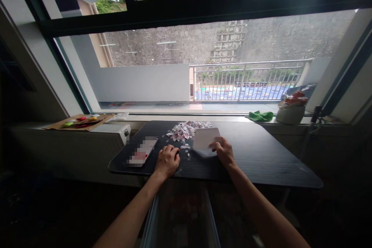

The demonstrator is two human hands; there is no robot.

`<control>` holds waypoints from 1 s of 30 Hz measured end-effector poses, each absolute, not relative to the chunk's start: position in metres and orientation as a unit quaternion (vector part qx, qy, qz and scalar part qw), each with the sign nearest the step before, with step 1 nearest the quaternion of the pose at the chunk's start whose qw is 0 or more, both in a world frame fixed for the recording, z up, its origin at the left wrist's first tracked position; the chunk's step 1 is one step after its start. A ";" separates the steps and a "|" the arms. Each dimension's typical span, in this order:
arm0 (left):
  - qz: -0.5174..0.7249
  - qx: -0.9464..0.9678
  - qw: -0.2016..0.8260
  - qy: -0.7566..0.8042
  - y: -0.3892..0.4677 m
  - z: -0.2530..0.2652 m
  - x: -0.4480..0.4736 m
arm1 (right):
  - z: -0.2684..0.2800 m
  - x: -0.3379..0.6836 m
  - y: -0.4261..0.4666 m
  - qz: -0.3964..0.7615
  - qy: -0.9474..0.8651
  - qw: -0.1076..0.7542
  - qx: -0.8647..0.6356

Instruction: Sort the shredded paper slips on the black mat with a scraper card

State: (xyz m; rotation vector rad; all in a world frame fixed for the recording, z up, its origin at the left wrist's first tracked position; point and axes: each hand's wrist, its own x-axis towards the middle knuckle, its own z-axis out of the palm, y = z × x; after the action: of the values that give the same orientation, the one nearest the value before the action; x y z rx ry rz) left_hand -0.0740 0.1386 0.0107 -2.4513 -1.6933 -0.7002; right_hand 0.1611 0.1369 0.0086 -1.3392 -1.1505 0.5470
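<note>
My right hand (224,152) pinches the lower right edge of a pale flat card with rounded corners (205,138), tilted above the black table. Behind the card's left side lies a heap of small paper scraps (184,130). My left hand (167,161) rests near the table's front edge with its fingers curled under; whatever is inside them is hidden. A few loose scraps (185,147) are scattered to the right of that hand. On its left lies a phone-like slab (145,151), partly pixelated.
The black table (261,155) stands against a window sill. A clear open bin (183,217) sits below its front edge. A white radiator (116,128) is at the left, beside cardboard (84,122) with coloured items. A green cloth (260,116) and a pale pot (292,112) occupy the right sill.
</note>
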 end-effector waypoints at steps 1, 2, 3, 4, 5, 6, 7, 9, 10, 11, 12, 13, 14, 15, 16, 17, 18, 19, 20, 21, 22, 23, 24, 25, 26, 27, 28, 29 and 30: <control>-0.228 -0.801 0.040 -0.553 0.139 0.011 -0.074 | 0.009 0.160 0.137 0.244 -0.505 0.605 -0.566; -0.227 -0.801 0.039 -0.553 0.139 0.011 -0.074 | 0.009 0.160 0.137 0.255 -0.518 0.604 -0.549; -0.227 -0.801 0.039 -0.553 0.139 0.010 -0.074 | 0.009 0.159 0.137 0.267 -0.531 0.600 -0.535; -0.227 -0.801 0.040 -0.553 0.139 0.010 -0.074 | 0.009 0.159 0.137 0.278 -0.541 0.595 -0.525; -0.228 -0.801 0.040 -0.552 0.139 0.010 -0.074 | 0.009 0.158 0.137 0.285 -0.547 0.590 -0.521; -0.229 -0.801 0.040 -0.552 0.139 0.010 -0.074 | 0.009 0.159 0.138 0.286 -0.547 0.586 -0.525; -0.230 -0.801 0.040 -0.551 0.139 0.011 -0.074 | 0.009 0.159 0.138 0.282 -0.543 0.585 -0.532; -0.231 -0.801 0.039 -0.550 0.138 0.011 -0.074 | 0.008 0.161 0.137 0.266 -0.530 0.592 -0.545; -0.230 -0.801 0.038 -0.551 0.138 0.011 -0.074 | 0.009 0.161 0.137 0.262 -0.526 0.598 -0.545; -0.229 -0.801 0.037 -0.552 0.138 0.011 -0.074 | 0.009 0.161 0.136 0.263 -0.525 0.602 -0.540; -0.227 -0.801 0.035 -0.553 0.138 0.012 -0.074 | 0.009 0.161 0.135 0.269 -0.529 0.604 -0.532; -0.225 -0.801 0.033 -0.553 0.138 0.012 -0.074 | 0.010 0.161 0.135 0.277 -0.535 0.602 -0.524; -0.224 -0.801 0.033 -0.554 0.138 0.012 -0.074 | 0.011 0.160 0.134 0.282 -0.541 0.598 -0.519; -0.223 -0.801 0.034 -0.554 0.138 0.013 -0.074 | 0.011 0.160 0.133 0.282 -0.544 0.594 -0.521; -0.224 -0.801 0.036 -0.554 0.137 0.013 -0.074 | 0.012 0.160 0.133 0.278 -0.543 0.591 -0.528; -0.224 -0.801 0.039 -0.553 0.137 0.013 -0.074 | 0.012 0.159 0.133 0.270 -0.536 0.592 -0.538; -0.225 -0.801 0.040 -0.553 0.137 0.013 -0.074 | 0.013 0.159 0.132 0.261 -0.527 0.597 -0.546; -0.224 -0.801 0.041 -0.554 0.137 0.013 -0.074 | 0.013 0.159 0.132 0.254 -0.519 0.602 -0.551; -0.223 -0.801 0.041 -0.554 0.137 0.013 -0.074 | 0.013 0.159 0.132 0.249 -0.515 0.607 -0.552; -0.221 -0.802 0.040 -0.554 0.137 0.013 -0.074 | 0.013 0.159 0.131 0.249 -0.515 0.609 -0.550; -0.218 -0.802 0.040 -0.555 0.137 0.013 -0.074 | 0.014 0.159 0.131 0.250 -0.518 0.609 -0.547; -0.217 -0.802 0.040 -0.555 0.137 0.013 -0.074 | 0.014 0.159 0.131 0.251 -0.521 0.606 -0.546; -0.217 -0.802 0.040 -0.555 0.137 0.013 -0.074 | 0.014 0.159 0.130 0.252 -0.523 0.603 -0.548; -0.217 -0.802 0.040 -0.555 0.137 0.013 -0.074 | 0.015 0.159 0.130 0.252 -0.521 0.601 -0.551; -0.218 -0.802 0.041 -0.555 0.137 0.013 -0.074 | 0.015 0.159 0.130 0.252 -0.519 0.600 -0.554; -0.218 -0.801 0.040 -0.556 0.137 0.013 -0.074 | 0.015 0.159 0.130 0.252 -0.516 0.601 -0.556; -0.218 -0.801 0.040 -0.556 0.137 0.013 -0.074 | 0.015 0.159 0.130 0.251 -0.514 0.603 -0.556; -0.218 -0.801 0.039 -0.556 0.137 0.013 -0.073 | 0.016 0.159 0.130 0.249 -0.513 0.606 -0.555; -0.217 -0.801 0.038 -0.557 0.137 0.014 -0.073 | 0.016 0.159 0.130 0.246 -0.511 0.609 -0.554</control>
State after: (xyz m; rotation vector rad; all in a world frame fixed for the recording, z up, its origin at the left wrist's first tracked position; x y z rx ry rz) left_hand -0.0734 0.1369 0.0136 -2.4556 -1.7086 -0.6670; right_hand 0.1592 0.1295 0.0156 -1.2805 -1.1803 0.5676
